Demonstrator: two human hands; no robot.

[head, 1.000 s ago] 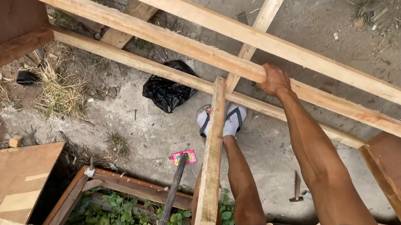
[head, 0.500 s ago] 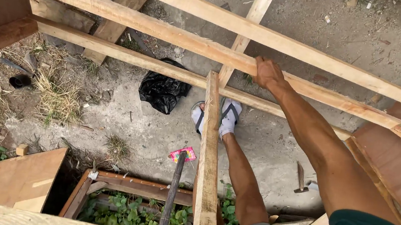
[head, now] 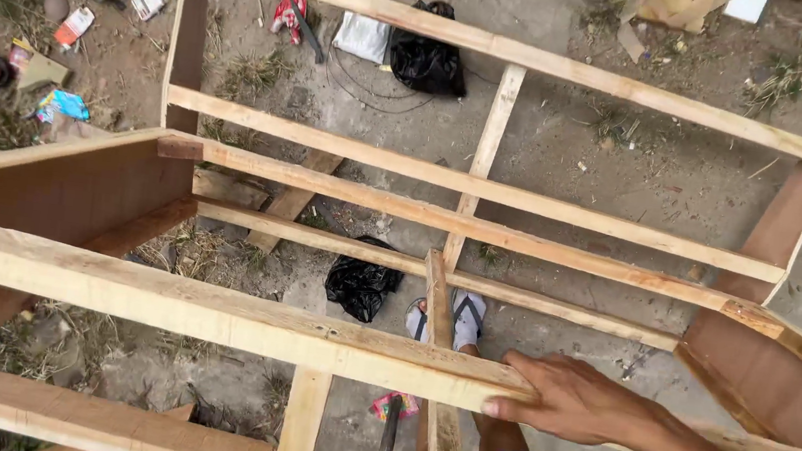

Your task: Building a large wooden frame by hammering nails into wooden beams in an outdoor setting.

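The right hand [head: 582, 402] has come off the far rail and now lies flat on the near rail [head: 210, 310], fingers [head: 511, 406] open, gripping nothing. Past the fingertips, down on the dirt ground [head: 571, 144], sit a black bag [head: 362, 287] and a sandal [head: 466, 316].

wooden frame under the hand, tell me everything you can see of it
The wooden frame is a large open box of pale, rough-sawn rails, with reddish-brown plywood panels closing its left and right ends. Long rails run across it, joined by short cross pieces near the middle. It stands on bare dirt ground, seen from above. The right hand lies flat on the near top rail, fingers spread over its edge. A foot in a sandal shows through the gaps.
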